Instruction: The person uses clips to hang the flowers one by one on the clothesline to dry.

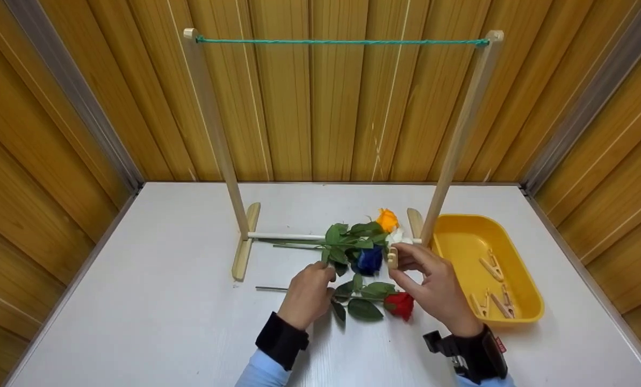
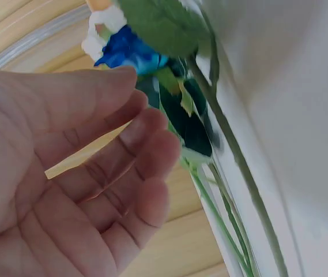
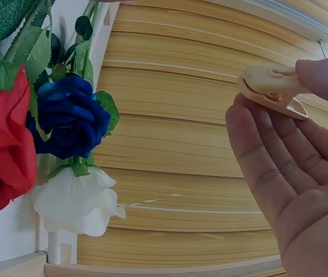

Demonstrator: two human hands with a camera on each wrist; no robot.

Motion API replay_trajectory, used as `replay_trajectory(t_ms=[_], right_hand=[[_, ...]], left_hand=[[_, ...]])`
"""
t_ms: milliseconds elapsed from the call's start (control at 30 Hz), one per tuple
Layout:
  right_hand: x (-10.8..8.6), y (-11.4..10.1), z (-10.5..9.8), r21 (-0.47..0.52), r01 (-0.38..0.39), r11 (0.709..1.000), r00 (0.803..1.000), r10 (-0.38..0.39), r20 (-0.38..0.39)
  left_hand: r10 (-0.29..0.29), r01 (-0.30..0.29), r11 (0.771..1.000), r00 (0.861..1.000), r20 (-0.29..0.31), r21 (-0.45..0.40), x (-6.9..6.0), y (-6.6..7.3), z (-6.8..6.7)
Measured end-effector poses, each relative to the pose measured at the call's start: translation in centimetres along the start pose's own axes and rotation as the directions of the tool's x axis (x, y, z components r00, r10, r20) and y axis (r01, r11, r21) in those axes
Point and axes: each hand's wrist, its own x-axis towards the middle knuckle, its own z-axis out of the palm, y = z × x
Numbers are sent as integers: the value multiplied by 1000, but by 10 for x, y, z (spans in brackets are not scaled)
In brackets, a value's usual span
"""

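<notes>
My right hand [image 1: 436,282] pinches a pale clothespin [image 3: 270,86] between thumb and fingers, just right of the blue rose [image 1: 369,260]. Loosely curved, my left hand [image 1: 305,294] hovers by the leaves and stem of the red rose [image 1: 400,305]. Nothing shows between its fingers [image 2: 155,208] in the left wrist view. The red rose lies nearest me, its bloom to the right. Behind it lie the blue rose, a white rose [image 3: 77,202] and an orange rose [image 1: 387,220], their stems pointing left. My right hand partly hides the white bloom in the head view.
A wooden frame [image 1: 213,123] stands on the white table [image 1: 153,301], with a green string [image 1: 341,42] tied across its top. To the right, a yellow basin [image 1: 460,228] holds several clothespins [image 1: 492,266]. Wood-patterned panels [image 1: 336,107] enclose the back and sides.
</notes>
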Motion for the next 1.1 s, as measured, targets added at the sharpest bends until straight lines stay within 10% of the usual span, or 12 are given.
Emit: replay_trajectory(t_ms=[1100], right_hand=[[-1, -1, 0, -6, -53, 999, 999, 53, 2]], left_hand=[[-24, 70, 950, 988, -153, 305, -14, -9, 15]])
